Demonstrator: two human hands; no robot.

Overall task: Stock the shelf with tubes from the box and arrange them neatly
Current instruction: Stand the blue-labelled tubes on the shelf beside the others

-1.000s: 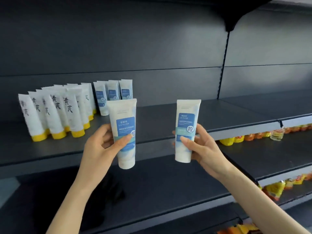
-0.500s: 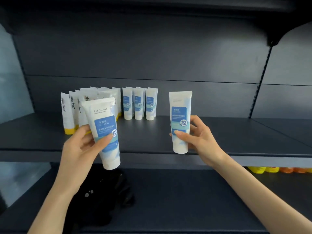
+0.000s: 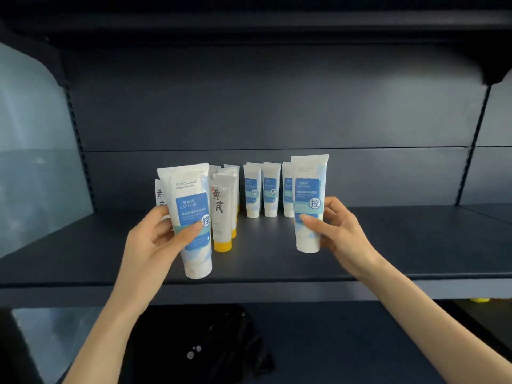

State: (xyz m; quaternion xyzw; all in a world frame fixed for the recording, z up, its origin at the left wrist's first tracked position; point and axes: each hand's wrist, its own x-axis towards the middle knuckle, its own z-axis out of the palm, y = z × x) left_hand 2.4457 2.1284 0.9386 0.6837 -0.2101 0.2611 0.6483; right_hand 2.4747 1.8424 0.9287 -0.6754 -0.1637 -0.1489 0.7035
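Observation:
My left hand point(image 3: 155, 239) grips a white tube with a blue label point(image 3: 192, 217), tilted slightly, its cap just above the front of the dark shelf point(image 3: 277, 261). My right hand point(image 3: 336, 231) holds a second blue-label tube point(image 3: 309, 202) upright over the shelf, right of centre. Behind it three blue-label tubes point(image 3: 261, 189) stand in a row near the back. A cluster of white tubes with yellow caps point(image 3: 223, 214) stands between my hands, partly hidden by the left tube.
A black bag-like object point(image 3: 210, 342) lies on the lower shelf below my arms. A pale wall or panel point(image 3: 33, 162) closes the shelf's left end. A shelf bracket point(image 3: 493, 70) hangs at the upper right.
Both hands have carried their tubes forward and over the shelf surface. The view has shifted left and closer to the standing tubes.

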